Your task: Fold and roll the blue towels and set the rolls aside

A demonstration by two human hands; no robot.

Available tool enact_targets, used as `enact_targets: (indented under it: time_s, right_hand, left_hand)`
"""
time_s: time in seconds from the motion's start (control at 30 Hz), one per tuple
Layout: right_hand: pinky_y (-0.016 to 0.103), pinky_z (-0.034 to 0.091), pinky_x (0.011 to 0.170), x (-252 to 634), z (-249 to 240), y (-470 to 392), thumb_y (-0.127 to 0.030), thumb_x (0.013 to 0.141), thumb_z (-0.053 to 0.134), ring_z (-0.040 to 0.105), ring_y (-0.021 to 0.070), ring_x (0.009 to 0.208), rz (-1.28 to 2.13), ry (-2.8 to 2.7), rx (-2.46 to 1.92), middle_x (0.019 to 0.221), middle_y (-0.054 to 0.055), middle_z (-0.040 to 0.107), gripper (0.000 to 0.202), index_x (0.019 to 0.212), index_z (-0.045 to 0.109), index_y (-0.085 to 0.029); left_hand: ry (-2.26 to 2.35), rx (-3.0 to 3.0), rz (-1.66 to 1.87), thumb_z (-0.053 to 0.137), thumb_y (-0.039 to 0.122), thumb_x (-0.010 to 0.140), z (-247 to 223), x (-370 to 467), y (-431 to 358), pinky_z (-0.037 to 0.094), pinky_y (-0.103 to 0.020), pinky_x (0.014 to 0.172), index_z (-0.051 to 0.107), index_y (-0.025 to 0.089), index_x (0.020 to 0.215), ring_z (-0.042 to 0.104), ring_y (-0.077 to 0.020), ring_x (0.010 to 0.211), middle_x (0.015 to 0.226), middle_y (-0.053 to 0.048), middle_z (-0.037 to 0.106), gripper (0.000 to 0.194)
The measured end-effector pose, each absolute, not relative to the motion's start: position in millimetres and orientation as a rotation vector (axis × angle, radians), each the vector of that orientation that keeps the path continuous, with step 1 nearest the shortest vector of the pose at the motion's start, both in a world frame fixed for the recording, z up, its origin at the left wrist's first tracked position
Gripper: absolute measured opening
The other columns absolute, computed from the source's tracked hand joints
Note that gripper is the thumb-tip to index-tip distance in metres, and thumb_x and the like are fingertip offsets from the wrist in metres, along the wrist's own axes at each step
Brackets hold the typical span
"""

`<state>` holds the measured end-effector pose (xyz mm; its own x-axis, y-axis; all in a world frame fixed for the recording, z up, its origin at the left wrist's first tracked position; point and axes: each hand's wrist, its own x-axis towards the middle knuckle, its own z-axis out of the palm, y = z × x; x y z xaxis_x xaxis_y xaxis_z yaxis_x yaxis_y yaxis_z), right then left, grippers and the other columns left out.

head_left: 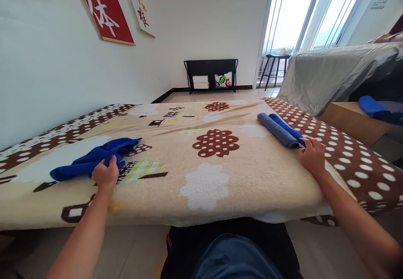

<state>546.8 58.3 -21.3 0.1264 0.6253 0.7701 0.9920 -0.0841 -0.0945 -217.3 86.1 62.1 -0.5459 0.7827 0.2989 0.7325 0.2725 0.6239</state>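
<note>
On the bed's patterned blanket (248, 174) lies a crumpled blue towel (86, 159), spread out at the left. My left hand (106, 173) is closed on its near edge, with a fold bunched in the fingers. Over at the right, a rolled grey-blue towel (277, 130) and a rolled blue towel (287, 128) lie side by side. My right hand (312, 156) rests at their near ends, fingertips touching the blue roll and slightly apart. The far ends of both rolls point away from me.
Brown polka-dot fabric (362, 165) runs along the right side of the bed. Beyond it stand a cardboard box (352, 121) with blue cloth (373, 106) on top and furniture under a grey cover (330, 71). A black rack (210, 69) stands by the far wall, a stool (277, 58) near the window.
</note>
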Motion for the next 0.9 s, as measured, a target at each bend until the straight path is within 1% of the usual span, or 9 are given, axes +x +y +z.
enact_targets:
  time_s: [0.1,0.2,0.27,0.33,0.43,0.57,0.7,0.8,0.9]
  right_hand:
    - [0.044,0.036,0.101,499,3,60,-0.014,0.083,0.045,0.050,0.0302,0.120,-0.738,-1.500,-1.645,0.125,0.018,0.057,0.040,0.120,0.058,-0.013]
    - [0.040,0.043,0.093,420,33,54,-0.017,0.087,0.047,0.060,0.0233,0.099,-0.412,-1.657,-1.321,0.108,0.011,0.064,0.026,0.108,0.062,-0.018]
    - [0.035,0.047,0.085,364,50,41,-0.023,0.093,0.047,0.060,0.0188,0.089,-0.092,-1.823,-1.085,0.100,0.007,0.066,0.024,0.113,0.060,-0.020]
    - [0.032,0.047,0.083,318,63,22,-0.027,0.097,0.047,0.060,0.0169,0.090,0.143,-1.918,-0.938,0.106,0.006,0.066,0.030,0.125,0.055,-0.022]
    - [0.032,0.047,0.086,277,69,-8,-0.031,0.098,0.049,0.059,0.0166,0.094,0.354,-2.031,-0.818,0.107,0.006,0.065,0.028,0.125,0.054,-0.023]
    - [0.031,0.046,0.078,265,61,-29,-0.037,0.098,0.051,0.058,0.0161,0.083,0.439,-1.952,-0.828,0.091,0.004,0.064,0.021,0.110,0.059,-0.023]
    - [0.029,0.043,0.069,267,57,-37,-0.040,0.099,0.048,0.055,0.0144,0.073,0.469,-1.946,-0.879,0.081,0.002,0.062,0.024,0.096,0.063,-0.022]
    - [0.028,0.040,0.065,261,61,-44,-0.043,0.096,0.054,0.052,0.0127,0.066,0.470,-2.005,-0.927,0.072,0.000,0.059,0.026,0.088,0.064,-0.021]
    - [0.029,0.040,0.068,252,66,-52,-0.045,0.092,0.061,0.053,0.0145,0.071,0.356,-2.195,-0.931,0.074,0.001,0.061,0.025,0.088,0.063,-0.020]
  left_hand:
    - [2.272,1.318,1.451,0.033,0.036,0.097,66,-171,101,0.045,-0.036,0.080,0.058,0.009,0.102,0.058,-0.0239,0.091,0.079,-0.005,0.059,0.037]
    - [1.985,1.306,1.563,0.042,0.045,0.095,71,-98,103,0.050,-0.029,0.072,0.061,0.013,0.109,0.062,-0.0173,0.077,0.079,-0.002,0.065,0.040]
    - [1.529,1.217,1.590,0.059,0.050,0.087,77,-45,89,0.053,-0.030,0.074,0.066,0.017,0.107,0.066,-0.0191,0.080,0.083,-0.004,0.070,0.040]
    - [1.069,1.052,1.462,0.072,0.050,0.077,83,1,64,0.055,-0.033,0.079,0.070,0.019,0.104,0.069,-0.0229,0.089,0.092,-0.006,0.073,0.042]
    - [0.784,0.986,1.186,0.076,0.048,0.076,86,44,22,0.056,-0.036,0.084,0.073,0.019,0.103,0.069,-0.0264,0.100,0.102,-0.009,0.074,0.040]
    - [0.713,1.026,0.969,0.073,0.044,0.080,78,55,-8,0.055,-0.036,0.087,0.071,0.024,0.115,0.065,-0.0269,0.110,0.113,-0.006,0.073,0.040]
    - [0.730,1.110,0.851,0.073,0.046,0.081,68,45,-18,0.051,-0.037,0.096,0.069,0.031,0.122,0.061,-0.0257,0.117,0.122,-0.004,0.068,0.044]
    - [0.713,1.256,0.774,0.064,0.053,0.087,64,40,-25,0.051,-0.040,0.095,0.069,0.030,0.121,0.061,-0.0262,0.114,0.118,-0.006,0.068,0.041]
    - [0.739,1.458,0.752,0.055,0.053,0.092,65,39,-31,0.052,-0.038,0.085,0.072,0.027,0.110,0.061,-0.0248,0.101,0.103,-0.006,0.069,0.036]
